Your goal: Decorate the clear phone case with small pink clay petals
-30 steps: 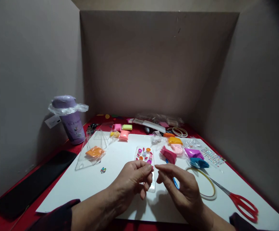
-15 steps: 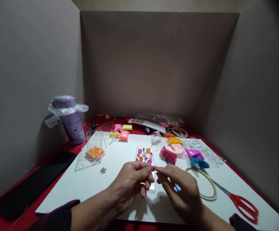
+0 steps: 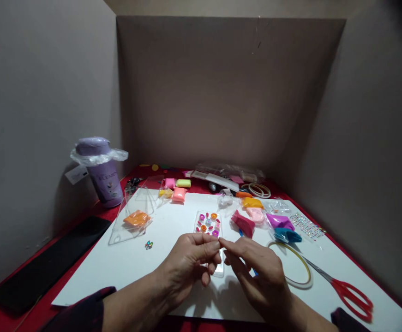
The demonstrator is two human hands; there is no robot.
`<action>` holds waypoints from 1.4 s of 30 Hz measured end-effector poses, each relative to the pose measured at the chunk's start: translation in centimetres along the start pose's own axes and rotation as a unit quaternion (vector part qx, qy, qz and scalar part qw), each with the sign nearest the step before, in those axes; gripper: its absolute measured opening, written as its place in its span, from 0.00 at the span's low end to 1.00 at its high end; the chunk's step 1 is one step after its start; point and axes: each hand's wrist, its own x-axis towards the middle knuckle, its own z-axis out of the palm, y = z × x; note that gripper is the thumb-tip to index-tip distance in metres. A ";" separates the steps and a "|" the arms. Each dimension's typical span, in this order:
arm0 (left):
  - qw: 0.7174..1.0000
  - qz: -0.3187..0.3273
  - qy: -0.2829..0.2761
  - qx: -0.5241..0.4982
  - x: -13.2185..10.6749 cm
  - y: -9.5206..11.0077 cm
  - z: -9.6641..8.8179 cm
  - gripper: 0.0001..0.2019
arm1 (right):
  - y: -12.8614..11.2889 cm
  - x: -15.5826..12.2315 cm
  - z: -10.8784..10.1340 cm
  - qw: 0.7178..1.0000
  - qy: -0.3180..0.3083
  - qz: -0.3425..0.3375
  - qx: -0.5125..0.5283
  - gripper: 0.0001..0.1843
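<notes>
My left hand (image 3: pixel 190 260) and my right hand (image 3: pixel 256 272) meet fingertip to fingertip above the near end of a clear phone case (image 3: pixel 208 226). The case lies on the white sheet (image 3: pixel 117 263) and carries several small pink, orange and purple clay pieces. Both hands are pinched together on a tiny bit of pink clay that I can barely see between the fingertips. A blue pen (image 3: pixel 254 272) pokes out under my right hand. Dark sleeves cover both forearms.
Bags of coloured clay (image 3: pixel 266 220) lie right of the case, an orange clay bag (image 3: pixel 136 217) left. Red scissors (image 3: pixel 355 295) and a ring of tape (image 3: pixel 299 265) sit at right. A purple tumbler (image 3: pixel 100 170) stands at left, beside a black pad (image 3: pixel 48 263). Cardboard walls enclose the table.
My right hand has moved left until its fingertips touch those of my left hand. The small pink bit seen at my left fingertips is now covered by both pinches.
</notes>
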 end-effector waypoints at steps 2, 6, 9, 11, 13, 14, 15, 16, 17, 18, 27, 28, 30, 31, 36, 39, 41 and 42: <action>1.000 -0.002 0.003 0.000 -0.1 0.0 0.0 0.09 | 0.0 0.0 0.0 1.000 0.000 0.006 0.004 0.21; 0.999 -0.009 0.013 -0.030 -0.1 0.2 0.1 0.08 | -0.6 0.1 -0.2 0.992 0.018 0.117 0.049 0.07; 0.999 -0.014 0.015 -0.049 -0.1 0.4 0.1 0.07 | -0.9 0.3 -0.2 0.967 -0.013 0.227 0.113 0.09; 0.998 -0.016 0.013 -0.054 -0.2 0.4 0.2 0.07 | -0.9 0.3 -0.1 0.950 -0.036 0.274 0.144 0.10; 0.998 -0.016 0.014 -0.052 -0.2 0.3 0.3 0.07 | -0.8 0.3 0.1 0.938 -0.045 0.302 0.165 0.11; 0.999 -0.016 0.017 -0.049 -0.3 0.2 0.3 0.08 | -0.7 0.3 0.2 0.933 -0.046 0.313 0.173 0.11; 0.998 -0.016 0.022 -0.048 -0.3 0.1 0.3 0.08 | -0.6 0.3 0.2 0.927 -0.046 0.323 0.184 0.12; 0.998 -0.015 0.027 -0.045 -0.3 0.0 0.3 0.09 | -0.5 0.3 0.3 0.922 -0.045 0.332 0.196 0.13; 0.999 -0.012 0.030 -0.044 -0.3 -0.1 0.4 0.09 | -0.5 0.2 0.3 0.915 -0.044 0.341 0.210 0.13; 0.999 -0.008 0.031 -0.040 -0.3 -0.2 0.3 0.09 | -0.4 0.2 0.4 0.909 -0.043 0.350 0.224 0.14; 0.999 0.009 -0.040 -0.017 -0.3 0.1 0.2 0.10 | -0.3 0.4 0.1 0.876 -0.031 0.385 0.290 0.16; 0.999 0.012 -0.036 -0.016 -0.3 0.1 0.2 0.10 | -0.3 0.4 0.1 0.876 -0.033 0.385 0.288 0.16; 1.000 0.014 -0.016 -0.016 -0.3 0.0 0.2 0.10 | -0.3 0.4 0.2 0.878 -0.040 0.383 0.284 0.16; 1.000 0.015 -0.006 -0.016 -0.3 -0.1 0.2 0.10 | -0.3 0.4 0.2 0.879 -0.044 0.381 0.284 0.15; 1.000 0.013 0.017 -0.011 -0.2 -0.5 0.1 0.12 | -0.3 0.2 0.3 0.884 -0.053 0.379 0.268 0.14; 1.000 0.008 0.013 -0.002 -0.2 -0.5 0.2 0.13 | -0.3 0.2 0.3 0.877 -0.051 0.390 0.276 0.15; 1.000 0.016 -0.007 0.004 -0.2 -0.5 0.3 0.13 | -0.3 0.3 0.2 0.867 -0.047 0.397 0.297 0.16; 1.000 0.023 -0.019 0.008 -0.2 -0.5 0.3 0.13 | -0.3 0.4 0.2 0.863 -0.045 0.400 0.306 0.15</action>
